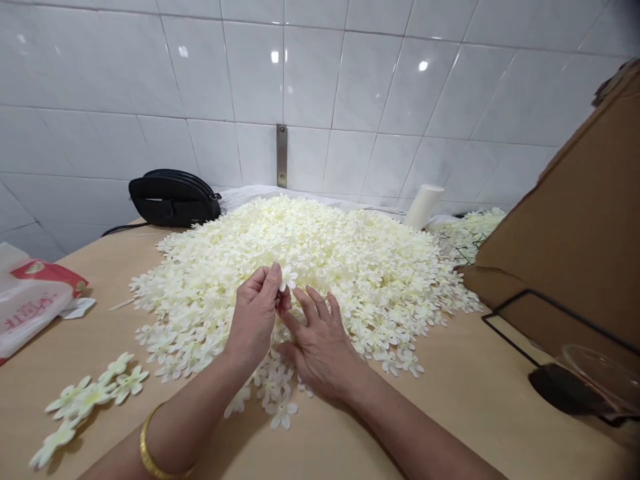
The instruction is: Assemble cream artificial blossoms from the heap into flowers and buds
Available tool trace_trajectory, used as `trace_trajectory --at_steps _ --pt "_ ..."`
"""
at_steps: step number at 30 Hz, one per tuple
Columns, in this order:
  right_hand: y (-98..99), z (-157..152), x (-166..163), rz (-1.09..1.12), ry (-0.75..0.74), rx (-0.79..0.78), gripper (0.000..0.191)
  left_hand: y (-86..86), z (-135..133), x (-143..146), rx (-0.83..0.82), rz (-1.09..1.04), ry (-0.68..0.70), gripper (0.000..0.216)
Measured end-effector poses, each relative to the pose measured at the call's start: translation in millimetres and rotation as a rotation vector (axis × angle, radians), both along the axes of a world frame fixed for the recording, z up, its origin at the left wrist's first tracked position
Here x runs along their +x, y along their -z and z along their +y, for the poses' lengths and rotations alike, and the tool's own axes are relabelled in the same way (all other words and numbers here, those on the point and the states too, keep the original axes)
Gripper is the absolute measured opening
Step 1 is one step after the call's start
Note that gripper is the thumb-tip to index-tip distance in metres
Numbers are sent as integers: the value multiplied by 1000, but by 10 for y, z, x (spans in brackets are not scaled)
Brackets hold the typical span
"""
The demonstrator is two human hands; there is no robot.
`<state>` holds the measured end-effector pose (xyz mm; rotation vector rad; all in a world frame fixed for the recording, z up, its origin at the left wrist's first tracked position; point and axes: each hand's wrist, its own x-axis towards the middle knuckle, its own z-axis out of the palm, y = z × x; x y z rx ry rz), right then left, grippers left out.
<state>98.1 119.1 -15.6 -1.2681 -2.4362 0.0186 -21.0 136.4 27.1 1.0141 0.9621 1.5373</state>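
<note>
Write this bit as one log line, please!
left hand: pinching white flower | right hand: open over flower pile | black bag: back left

The bare left hand (257,310) pinched a small cream-white flower (288,276) over a broad heap of loose cream-white flowers (320,240). The bare right hand (323,347) spread its fingers beside it. A rounded black bag (173,199) stood at the pale wood-toned table's (370,433) far left.

A black zippered bag (174,200) is standing by the white tiled wall (315,80), where a metal bracket (282,155) is running vertically. A white tapered cylinder (424,207) is leaning farther right. A red-and-white plastic bag (30,300) is lying at left; brown cardboard (570,220) is rising at right, dark-lensed glasses (565,390) resting before it.
</note>
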Motion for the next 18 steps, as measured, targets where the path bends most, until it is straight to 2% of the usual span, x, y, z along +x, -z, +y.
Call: trace_trajectory --at_steps 7,13,15,18 --pt "33 94 36 -8 110 51 45 -47 -86 -95 -26 38 41 31" --pt "-17 22 118 -35 111 142 47 -6 -579 -419 -122 172 56 33" --pt "-73 -75 103 -26 50 196 49 44 -750 -550 -174 168 18 33" --pt "-131 -241 25 -41 -169 205 55 114 -926 -722 -202 101 -73 33"
